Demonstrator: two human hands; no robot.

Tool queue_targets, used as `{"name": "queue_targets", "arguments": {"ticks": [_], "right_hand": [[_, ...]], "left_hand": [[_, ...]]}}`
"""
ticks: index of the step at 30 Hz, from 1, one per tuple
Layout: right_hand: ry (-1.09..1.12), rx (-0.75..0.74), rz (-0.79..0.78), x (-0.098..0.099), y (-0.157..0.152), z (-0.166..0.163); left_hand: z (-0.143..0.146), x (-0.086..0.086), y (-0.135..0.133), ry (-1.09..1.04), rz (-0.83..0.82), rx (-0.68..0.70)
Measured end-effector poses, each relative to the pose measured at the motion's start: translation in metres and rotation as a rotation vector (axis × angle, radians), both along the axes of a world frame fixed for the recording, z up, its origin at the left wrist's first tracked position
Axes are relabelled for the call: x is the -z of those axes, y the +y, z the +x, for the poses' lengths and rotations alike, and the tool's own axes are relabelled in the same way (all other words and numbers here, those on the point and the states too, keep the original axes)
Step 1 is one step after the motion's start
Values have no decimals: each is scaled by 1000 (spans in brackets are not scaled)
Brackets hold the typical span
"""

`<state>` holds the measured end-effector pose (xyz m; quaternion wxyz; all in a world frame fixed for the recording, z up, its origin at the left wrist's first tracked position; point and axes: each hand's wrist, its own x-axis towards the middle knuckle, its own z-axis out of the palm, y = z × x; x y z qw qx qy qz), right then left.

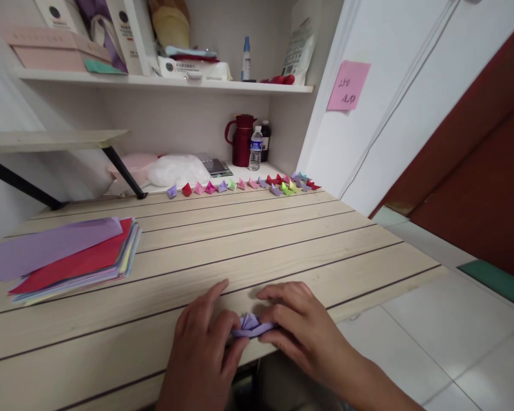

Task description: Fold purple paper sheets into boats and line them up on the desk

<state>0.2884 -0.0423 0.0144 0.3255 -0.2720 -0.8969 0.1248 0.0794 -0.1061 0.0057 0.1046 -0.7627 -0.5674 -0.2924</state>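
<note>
A small folded purple paper boat (252, 326) is held near the front edge of the wooden table (223, 240). My left hand (205, 337) pinches its left end between thumb and index finger, with another finger raised. On the opposite end, the thumb and fingers of my right hand (295, 322) are closed. A pointed fold stands up in the boat's middle, and its two ends are partly hidden by my fingertips.
Several small folded paper boats (209, 187) line the table's far edge. To the left lies a stack of coloured paper (81, 251) topped by a loose purple sheet (51, 242). Behind stand a red jug (243, 141) and a water bottle (256, 149). A small raised shelf (51, 140) overhangs the back left.
</note>
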Motion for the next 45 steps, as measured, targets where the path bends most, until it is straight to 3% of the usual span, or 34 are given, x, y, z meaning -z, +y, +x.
{"name": "queue_targets", "arguments": {"ticks": [8,22,29,32,35,45], "right_hand": [[32,86,69,4,-8,7],[1,-129,-50,-5,6,13],[40,31,37,3,0,14],[40,79,47,5,-2,14],[33,89,25,4,-3,13],[-15,52,-8,-6,-8,11]], "left_hand": [[-5,10,-5,163,128,12],[-3,16,0,147,110,-14],[3,12,0,223,131,22],[11,15,-2,144,114,-43],[19,18,-6,49,118,-104],[22,20,-11,8,189,-101]]}}
